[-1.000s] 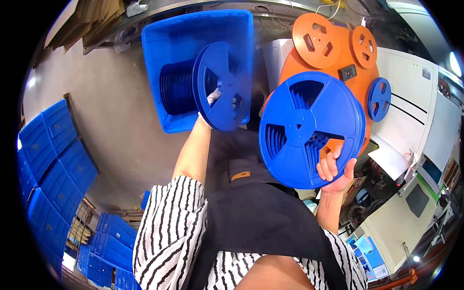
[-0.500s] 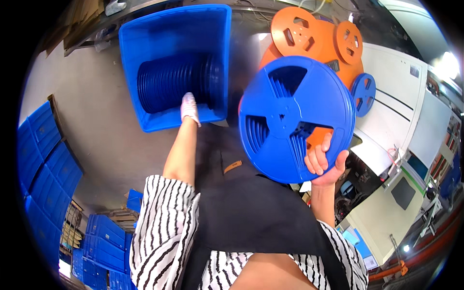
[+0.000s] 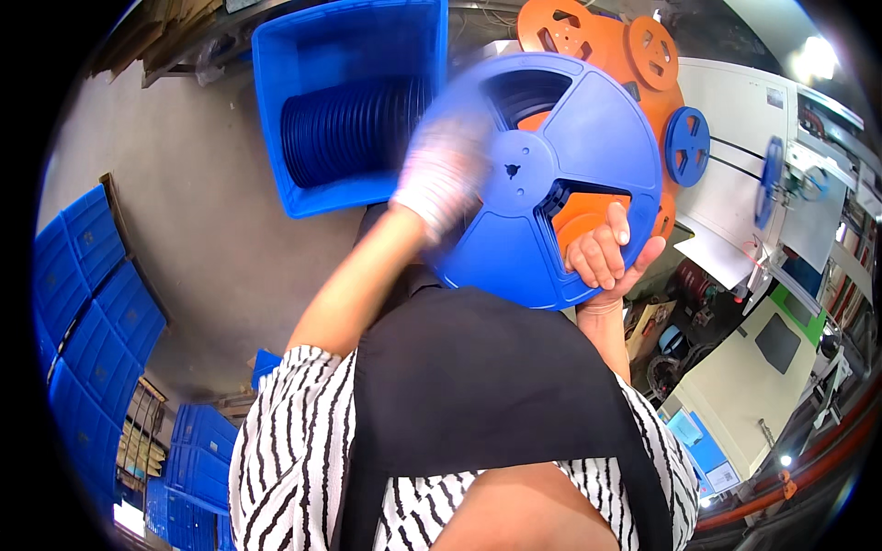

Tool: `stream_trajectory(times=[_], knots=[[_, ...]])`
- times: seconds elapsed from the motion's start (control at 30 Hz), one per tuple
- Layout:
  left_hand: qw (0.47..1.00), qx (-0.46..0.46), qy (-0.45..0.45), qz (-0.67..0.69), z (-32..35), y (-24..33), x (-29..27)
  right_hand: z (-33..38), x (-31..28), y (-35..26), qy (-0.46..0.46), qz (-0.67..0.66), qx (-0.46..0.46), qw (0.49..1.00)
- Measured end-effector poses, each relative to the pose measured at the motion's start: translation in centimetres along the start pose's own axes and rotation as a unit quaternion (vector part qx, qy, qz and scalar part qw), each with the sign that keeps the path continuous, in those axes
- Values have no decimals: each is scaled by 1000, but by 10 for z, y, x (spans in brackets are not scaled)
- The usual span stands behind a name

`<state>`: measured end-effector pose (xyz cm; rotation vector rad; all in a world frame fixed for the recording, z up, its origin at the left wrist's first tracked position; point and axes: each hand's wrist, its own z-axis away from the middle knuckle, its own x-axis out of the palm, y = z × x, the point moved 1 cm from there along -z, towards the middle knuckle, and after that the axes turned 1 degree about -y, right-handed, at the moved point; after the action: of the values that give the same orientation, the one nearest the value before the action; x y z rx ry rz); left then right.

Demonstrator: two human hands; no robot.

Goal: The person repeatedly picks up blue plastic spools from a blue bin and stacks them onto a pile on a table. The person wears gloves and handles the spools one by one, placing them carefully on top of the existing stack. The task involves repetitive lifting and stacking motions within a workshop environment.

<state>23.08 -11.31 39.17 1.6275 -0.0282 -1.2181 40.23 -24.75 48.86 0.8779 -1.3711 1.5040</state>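
Two hands (image 3: 602, 260) at blue reels (image 3: 602, 106), label (image 3: 774, 97) on white panel (image 3: 733, 103)

Factory workshop: stacked blue crates (image 3: 101, 331), white cabinet (image 3: 749, 106), blue reels (image 3: 542, 174)

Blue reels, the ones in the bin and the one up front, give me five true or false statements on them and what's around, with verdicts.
1. A row of blue reels stands on edge in the bin. True.
2. The bin is orange. False: it is blue.
3. The right hand has its fingers at an opening of the front blue reel. True.
4. The left hand is bare. False: the left hand, though blurred, wears a whitish glove.
5. The apron is white. False: the apron is black.
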Motion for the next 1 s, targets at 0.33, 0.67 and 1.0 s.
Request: stream_trajectory(times=[0.33,0.67,1.0], knots=[[954,-108,279,-15,85,-68,-32,3,29,16,-35,41,-38,998],[714,-178,12,677,84,3,-35,-6,95,79,104,333,130,928],[266,79,-17,961,141,-42,-85,4,53,48,223,339,-13,914]])
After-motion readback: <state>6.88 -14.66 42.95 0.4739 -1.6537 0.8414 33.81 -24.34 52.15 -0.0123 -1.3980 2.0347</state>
